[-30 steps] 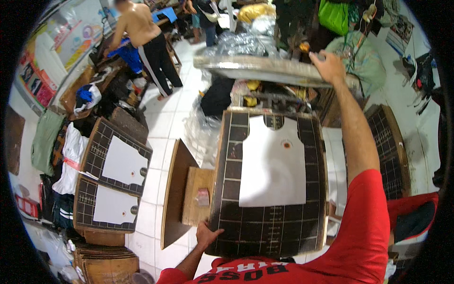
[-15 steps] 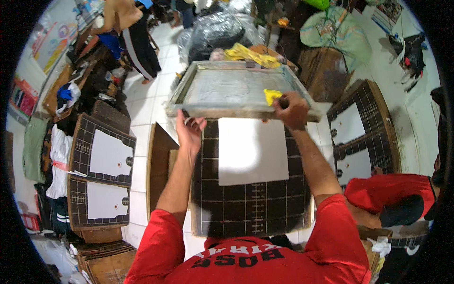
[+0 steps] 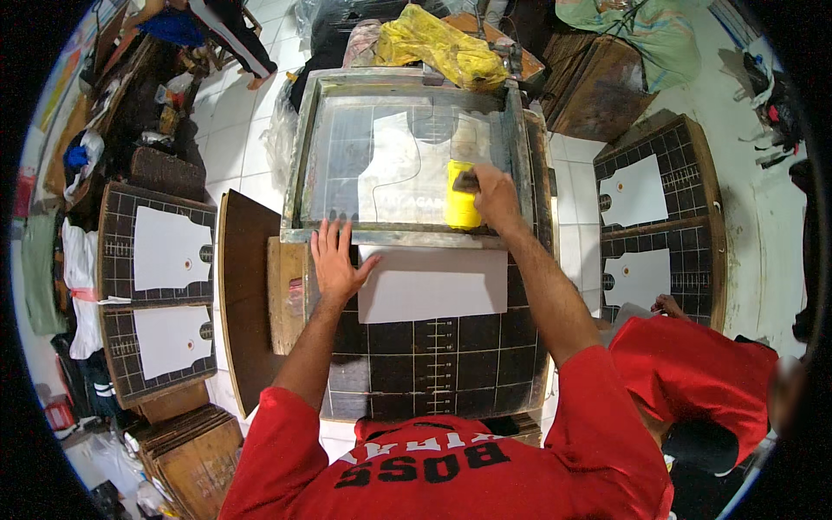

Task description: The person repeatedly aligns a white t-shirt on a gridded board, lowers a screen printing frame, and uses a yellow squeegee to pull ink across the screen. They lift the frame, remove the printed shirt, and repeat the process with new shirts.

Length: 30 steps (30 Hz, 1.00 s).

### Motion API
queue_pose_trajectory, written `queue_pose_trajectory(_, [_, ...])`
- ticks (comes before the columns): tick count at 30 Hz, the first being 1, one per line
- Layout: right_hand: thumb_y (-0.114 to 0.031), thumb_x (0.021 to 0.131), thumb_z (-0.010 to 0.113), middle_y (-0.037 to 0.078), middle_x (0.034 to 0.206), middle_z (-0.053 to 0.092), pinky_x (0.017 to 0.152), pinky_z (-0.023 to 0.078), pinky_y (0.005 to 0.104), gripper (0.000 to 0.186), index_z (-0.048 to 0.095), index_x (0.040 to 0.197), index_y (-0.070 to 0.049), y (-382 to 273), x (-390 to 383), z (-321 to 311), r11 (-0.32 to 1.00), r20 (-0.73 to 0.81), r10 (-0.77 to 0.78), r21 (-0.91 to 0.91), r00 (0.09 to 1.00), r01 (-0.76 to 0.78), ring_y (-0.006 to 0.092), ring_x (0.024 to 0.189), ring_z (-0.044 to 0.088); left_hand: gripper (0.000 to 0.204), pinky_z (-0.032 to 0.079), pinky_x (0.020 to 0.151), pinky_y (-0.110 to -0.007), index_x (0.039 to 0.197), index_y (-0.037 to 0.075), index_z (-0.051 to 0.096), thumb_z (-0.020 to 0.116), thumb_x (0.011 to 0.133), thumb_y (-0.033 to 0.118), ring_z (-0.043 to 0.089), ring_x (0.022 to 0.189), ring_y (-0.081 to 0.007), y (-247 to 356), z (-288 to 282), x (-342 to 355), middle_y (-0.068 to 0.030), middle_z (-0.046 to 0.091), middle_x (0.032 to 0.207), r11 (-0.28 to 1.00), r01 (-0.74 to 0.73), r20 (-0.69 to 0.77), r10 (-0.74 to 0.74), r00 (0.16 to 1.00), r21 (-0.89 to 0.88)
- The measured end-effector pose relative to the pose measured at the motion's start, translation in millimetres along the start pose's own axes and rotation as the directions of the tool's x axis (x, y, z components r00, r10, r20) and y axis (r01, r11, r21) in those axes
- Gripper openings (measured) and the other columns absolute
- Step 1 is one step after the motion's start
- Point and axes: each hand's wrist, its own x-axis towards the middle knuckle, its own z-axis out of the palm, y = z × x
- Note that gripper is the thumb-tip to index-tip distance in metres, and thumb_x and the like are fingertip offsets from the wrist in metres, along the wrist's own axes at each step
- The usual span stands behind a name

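A wooden-framed printing screen lies over the far part of a black gridded board. Through its mesh shows a white shirt-shaped cloth piece, whose near end sticks out below the frame. My left hand rests at the screen's front left rim, fingers spread, with nothing held. In my right hand is a yellow squeegee, gripped by its dark top edge. The squeegee stands on the right half of the mesh near the front rim. Pale lettering shows through beside it.
A yellow plastic bag lies beyond the screen. Gridded boards with white cloth pieces stand left and right. Close on my right sits a person in red. A brown panel stands left of my board.
The screen has come down flat over the cloth. My right hand has set the squeegee on the mesh. My left hand has moved onto the front rim. The view has tilted downward.
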Motion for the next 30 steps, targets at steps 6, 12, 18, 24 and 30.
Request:
queue_pose_trajectory(6, [0.004, 0.077, 0.063, 0.017, 0.101, 0.066, 0.08, 0.047, 0.053, 0.03, 0.06, 0.106, -0.005, 14, 38, 15, 0.999, -0.003, -0.027, -0.036, 1.0, 0.027, 0.0413, 0.095, 0.062, 0.096, 0.014, 0.124, -0.061, 0.155, 0.008, 0.04, 0.085, 0.076, 0.039, 0.025, 0.153, -0.0391, -6, 7, 0, -0.0173, 0.037, 0.159, 0.999, -0.01, 0.046, 0.009, 0.999, 0.03])
queue_pose_trajectory(12, [0.004, 0.076, 0.063, 0.017, 0.101, 0.065, 0.08, 0.047, 0.0541, 0.028, 0.058, 0.102, -0.004, -4, -9, -11, 1.0, 0.25, 0.017, -0.018, 0.968, -0.013, 0.0416, 0.095, 0.061, 0.091, 0.014, 0.125, -0.06, 0.153, 0.008, 0.042, 0.082, 0.074, 0.032, 0.025, 0.154, -0.0389, -6, 10, -2, -0.018, 0.038, 0.159, 1.0, -0.01, 0.018, 0.01, 1.0, 0.013])
queue_pose_trajectory(18, [0.004, 0.079, 0.063, 0.017, 0.105, 0.063, 0.085, 0.047, 0.0516, 0.028, 0.059, 0.106, -0.004, 21, 44, 11, 0.999, 0.09, 0.035, -0.03, 0.995, -0.032, 0.0416, 0.103, 0.06, 0.086, 0.014, 0.125, -0.059, 0.152, 0.008, 0.044, 0.079, 0.076, 0.03, 0.027, 0.153, -0.0389, -8, 10, -1, -0.0185, 0.039, 0.158, 0.999, -0.029, -0.009, 0.029, 1.0, 0.02])
queue_pose_trajectory(24, [0.006, 0.077, 0.059, 0.018, 0.102, 0.062, 0.081, 0.046, 0.0508, 0.03, 0.059, 0.106, -0.003, -6, -3, 6, 0.999, 0.073, 0.039, -0.036, 0.997, -0.036, 0.0411, 0.097, 0.058, 0.079, 0.015, 0.125, -0.059, 0.152, 0.008, 0.045, 0.075, 0.083, 0.031, 0.027, 0.153, -0.0387, -11, 13, -3, -0.0188, 0.039, 0.158, 0.999, -0.034, -0.017, 0.035, 0.999, 0.023])
queue_pose_trajectory(30, [0.005, 0.074, 0.061, 0.014, 0.098, 0.059, 0.079, 0.046, 0.0503, 0.031, 0.059, 0.104, -0.003, -46, -65, -12, 0.99, 0.085, 0.069, -0.132, 0.994, -0.057, 0.0386, 0.095, 0.058, 0.071, 0.021, 0.122, -0.058, 0.145, 0.009, 0.053, 0.078, 0.083, 0.034, 0.037, 0.145, -0.0368, -8, 10, 0, -0.0182, 0.05, 0.147, 0.998, -0.07, -0.122, 0.07, 0.99, 0.004])
